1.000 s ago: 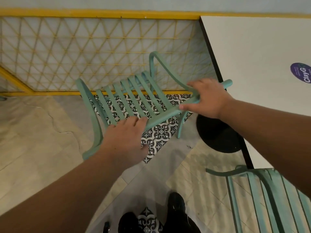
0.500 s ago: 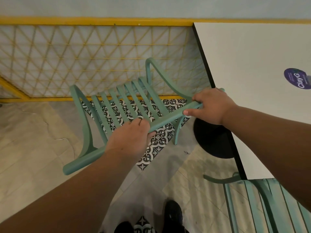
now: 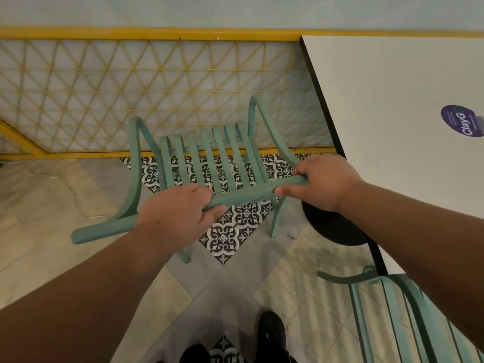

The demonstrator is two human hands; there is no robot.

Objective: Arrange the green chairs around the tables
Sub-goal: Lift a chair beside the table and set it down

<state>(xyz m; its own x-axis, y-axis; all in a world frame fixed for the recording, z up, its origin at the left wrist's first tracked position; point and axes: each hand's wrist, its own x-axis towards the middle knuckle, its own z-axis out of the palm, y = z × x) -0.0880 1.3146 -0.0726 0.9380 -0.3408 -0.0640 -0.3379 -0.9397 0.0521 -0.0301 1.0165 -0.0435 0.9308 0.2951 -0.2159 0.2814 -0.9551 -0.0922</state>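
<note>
A green slatted chair (image 3: 199, 155) stands on the floor in front of me, left of the white table (image 3: 392, 106). My left hand (image 3: 178, 208) grips the chair's top rail left of centre. My right hand (image 3: 322, 182) grips the same rail at its right end, close to the table's black edge. The chair's back slats face me and its seat is mostly hidden behind them. A second green chair (image 3: 408, 320) is partly in view at the bottom right, by the table's near corner.
A yellow lattice fence (image 3: 131, 95) runs behind the chair. The table's round black base (image 3: 337, 229) sits on the floor right of the chair's legs. Patterned tiles (image 3: 230, 231) lie under the chair. My black shoes (image 3: 269, 334) show at the bottom.
The chair has turned so its top rail lies more level and nearer to me. Both hands have closed firmly round the rail; the right hand slid along to its right end.
</note>
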